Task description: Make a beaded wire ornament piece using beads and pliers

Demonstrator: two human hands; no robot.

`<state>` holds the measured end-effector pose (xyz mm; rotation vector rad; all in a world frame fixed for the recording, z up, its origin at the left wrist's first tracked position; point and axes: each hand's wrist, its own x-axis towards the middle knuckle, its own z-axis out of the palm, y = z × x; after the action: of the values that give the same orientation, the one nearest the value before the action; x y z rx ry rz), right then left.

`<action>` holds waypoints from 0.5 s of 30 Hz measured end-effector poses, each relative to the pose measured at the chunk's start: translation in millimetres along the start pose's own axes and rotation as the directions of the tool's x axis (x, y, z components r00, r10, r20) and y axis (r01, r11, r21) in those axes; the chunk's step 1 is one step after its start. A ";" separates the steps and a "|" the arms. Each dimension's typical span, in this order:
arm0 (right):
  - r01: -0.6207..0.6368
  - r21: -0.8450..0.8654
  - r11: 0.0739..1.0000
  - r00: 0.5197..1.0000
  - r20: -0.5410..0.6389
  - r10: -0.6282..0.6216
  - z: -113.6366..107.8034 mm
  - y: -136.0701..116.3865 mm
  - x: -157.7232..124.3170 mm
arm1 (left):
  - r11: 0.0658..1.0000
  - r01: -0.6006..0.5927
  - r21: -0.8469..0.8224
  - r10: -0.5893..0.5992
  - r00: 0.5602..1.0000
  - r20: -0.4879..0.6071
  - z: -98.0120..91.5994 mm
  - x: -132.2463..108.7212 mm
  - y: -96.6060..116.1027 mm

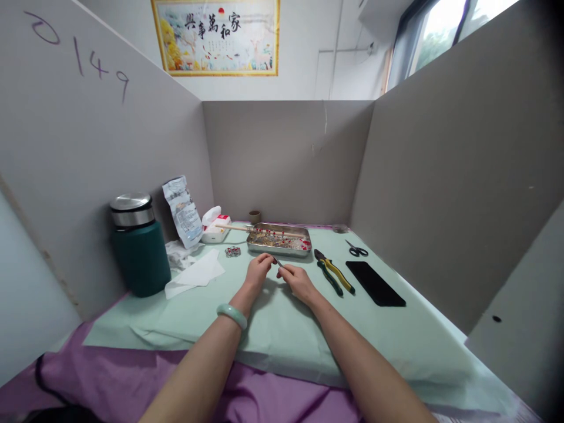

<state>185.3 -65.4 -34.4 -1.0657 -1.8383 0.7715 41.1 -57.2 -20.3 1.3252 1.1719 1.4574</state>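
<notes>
My left hand (259, 270), with a pale green bangle (232, 316) on its wrist, is closed in a pinch over the table. What its fingertips hold is too small to make out. Close beside it, my right hand (298, 281) grips a thin dark metal tool (278, 262) whose tip reaches to the left fingertips. Just beyond both hands lies a metal tray (288, 252) with red and gold-coloured beads or small parts in it. A small cluster of red and silver beads (232, 251) sits on the cloth left of the tray.
Pliers (333, 273), scissors (358, 251) and a black flat phone-like slab (374, 284) lie to the right. On the left are a green flask (140, 252), a foil pouch (183, 211), a tissue pack (217, 228) and white paper (196, 274). Grey panels (286, 158) enclose the table.
</notes>
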 end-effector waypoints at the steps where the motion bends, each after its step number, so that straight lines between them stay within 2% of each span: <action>1: 0.001 0.012 1.000 1.000 0.004 -0.001 -0.1 -0.3 0.0 | 1.000 0.004 -0.013 -0.004 1.000 0.010 0.1 -0.3 0.5; 5: 0.003 0.025 1.000 1.000 -0.008 -0.002 1.2 1.2 0.5 | 0.999 0.003 -0.054 0.000 0.999 0.051 0.3 -1.9 1.4; 9: 0.033 -0.036 0.999 0.999 -0.041 -0.034 4.1 4.8 0.6 | 0.995 0.022 -0.096 -0.015 0.997 0.072 0.1 -3.9 1.3; 12: 0.076 -0.157 0.985 0.994 -0.070 -0.088 5.9 6.3 -1.0 | 0.987 0.069 -0.148 -0.054 0.993 0.102 -0.5 -4.4 1.0; 15: 0.124 -0.360 0.925 0.977 -0.121 -0.178 7.1 6.2 -3.4 | 0.970 0.112 -0.215 -0.082 0.986 0.144 -1.6 -3.6 0.9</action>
<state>182.2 -66.3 -43.9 -1.1511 -1.9420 0.2651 39.9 -61.0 -20.2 1.1757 0.9432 1.3631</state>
